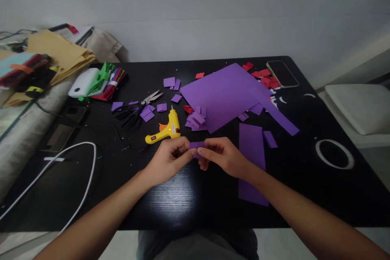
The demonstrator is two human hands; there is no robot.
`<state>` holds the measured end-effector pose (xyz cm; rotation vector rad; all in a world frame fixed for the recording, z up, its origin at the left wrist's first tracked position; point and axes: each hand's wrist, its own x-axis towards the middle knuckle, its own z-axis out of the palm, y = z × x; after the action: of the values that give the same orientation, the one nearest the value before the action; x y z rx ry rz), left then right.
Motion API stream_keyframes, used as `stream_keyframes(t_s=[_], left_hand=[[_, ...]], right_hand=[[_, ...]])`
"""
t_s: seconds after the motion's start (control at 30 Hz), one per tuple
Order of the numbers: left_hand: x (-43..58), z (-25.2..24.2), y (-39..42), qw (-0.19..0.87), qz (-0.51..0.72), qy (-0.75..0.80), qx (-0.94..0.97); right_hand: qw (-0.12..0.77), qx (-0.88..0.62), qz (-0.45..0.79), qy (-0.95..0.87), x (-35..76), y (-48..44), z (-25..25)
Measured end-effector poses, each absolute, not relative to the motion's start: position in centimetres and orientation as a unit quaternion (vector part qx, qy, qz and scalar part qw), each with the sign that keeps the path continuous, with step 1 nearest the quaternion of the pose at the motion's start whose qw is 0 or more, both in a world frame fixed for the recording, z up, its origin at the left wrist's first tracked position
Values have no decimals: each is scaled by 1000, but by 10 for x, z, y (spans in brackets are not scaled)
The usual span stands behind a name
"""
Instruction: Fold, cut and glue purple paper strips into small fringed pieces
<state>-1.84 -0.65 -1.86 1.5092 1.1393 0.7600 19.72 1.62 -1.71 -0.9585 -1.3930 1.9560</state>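
Observation:
My left hand [170, 158] and my right hand [221, 155] meet over the black table [304, 178], both pinching one small purple paper strip [197, 145] between their fingertips. The strip hangs just above the tabletop. A yellow glue gun [166, 129] lies right behind my left hand. A long purple strip [251, 146] lies flat beside and under my right wrist. A pile of small folded purple pieces [196, 121] sits just beyond the hands.
A large purple sheet [224, 93] covers the table's middle. Black scissors [135, 109] and purple scraps [161, 107] lie at left, red scraps [265, 76] and a phone [282, 74] at the back right. A white cable [88, 170] loops at left; coloured paper stack [108, 81].

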Motion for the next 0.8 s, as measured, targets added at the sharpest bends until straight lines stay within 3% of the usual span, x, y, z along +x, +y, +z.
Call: stream_keyframes(t_s=[0.8], left_hand=[[-18, -15, -6, 508, 317, 488, 635]], right_hand=[[285, -357, 715, -529, 197, 14, -14]])
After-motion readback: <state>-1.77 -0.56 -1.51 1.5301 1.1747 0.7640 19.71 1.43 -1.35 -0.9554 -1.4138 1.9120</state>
